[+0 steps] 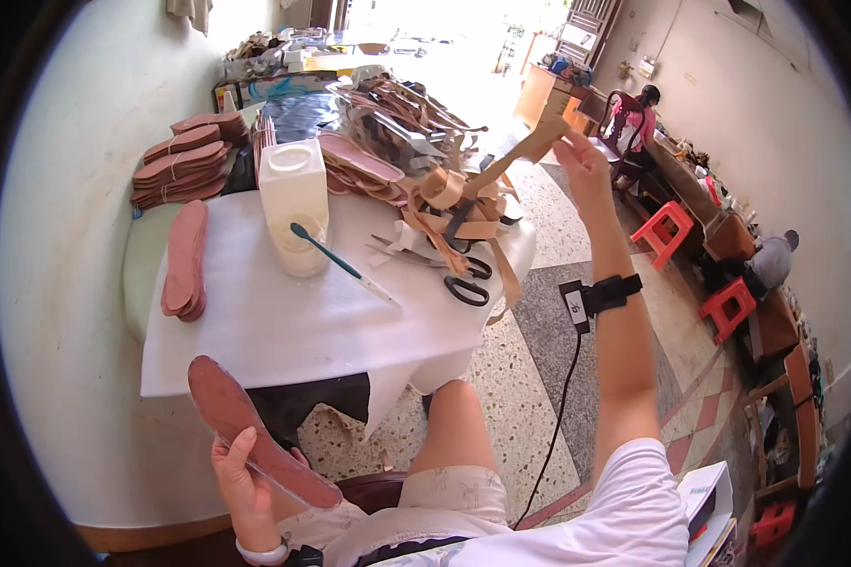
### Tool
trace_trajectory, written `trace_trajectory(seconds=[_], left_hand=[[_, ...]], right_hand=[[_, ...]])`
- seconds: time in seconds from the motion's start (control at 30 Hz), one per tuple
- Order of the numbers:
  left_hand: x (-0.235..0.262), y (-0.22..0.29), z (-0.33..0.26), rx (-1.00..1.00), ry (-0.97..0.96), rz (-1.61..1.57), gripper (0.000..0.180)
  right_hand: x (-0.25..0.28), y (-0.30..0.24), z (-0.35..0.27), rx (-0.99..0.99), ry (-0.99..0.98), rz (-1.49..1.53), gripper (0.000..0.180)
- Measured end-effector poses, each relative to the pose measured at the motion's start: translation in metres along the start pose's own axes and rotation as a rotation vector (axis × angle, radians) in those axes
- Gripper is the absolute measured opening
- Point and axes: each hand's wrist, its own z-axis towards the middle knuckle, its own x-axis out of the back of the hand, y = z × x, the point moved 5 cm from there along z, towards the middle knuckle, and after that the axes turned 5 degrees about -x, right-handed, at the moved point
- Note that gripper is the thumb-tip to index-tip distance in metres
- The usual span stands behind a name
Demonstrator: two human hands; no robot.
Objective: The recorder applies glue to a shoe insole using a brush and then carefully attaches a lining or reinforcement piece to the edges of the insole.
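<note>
Two hands are each grasping something. The left hand (246, 482) pinches a flat reddish-brown shoe insole (255, 435) near its middle; it looks thin, light and bendy, so a mid-length hold seems best to stop it drooping. The right hand (581, 165), at one o'clock, nips a tan leather strip (529, 146), probably limp, rising from the strip pile (454, 203) on the white-covered counter (284, 321).

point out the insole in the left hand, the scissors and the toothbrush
insole (255, 425), head view, middle of its reddish sole face
scissors (465, 288), head view, black handle loop
toothbrush (336, 263), head view, teal handle
</note>
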Motion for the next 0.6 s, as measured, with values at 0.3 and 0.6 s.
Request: trace_trajectory(seconds=[0.3, 0.6], left_hand=[[-0.009, -0.006, -0.001, 0.049, -0.022, -0.009, 0.026], [-0.014, -0.007, -0.004, 0.042, -0.015, 0.007, 0.027]], right_hand=[[0.040, -0.058, -0.019, 0.150, 0.266, 0.562, 0.031], [0.060, -0.012, -0.033, -0.283, 0.148, 0.157, 0.020]])
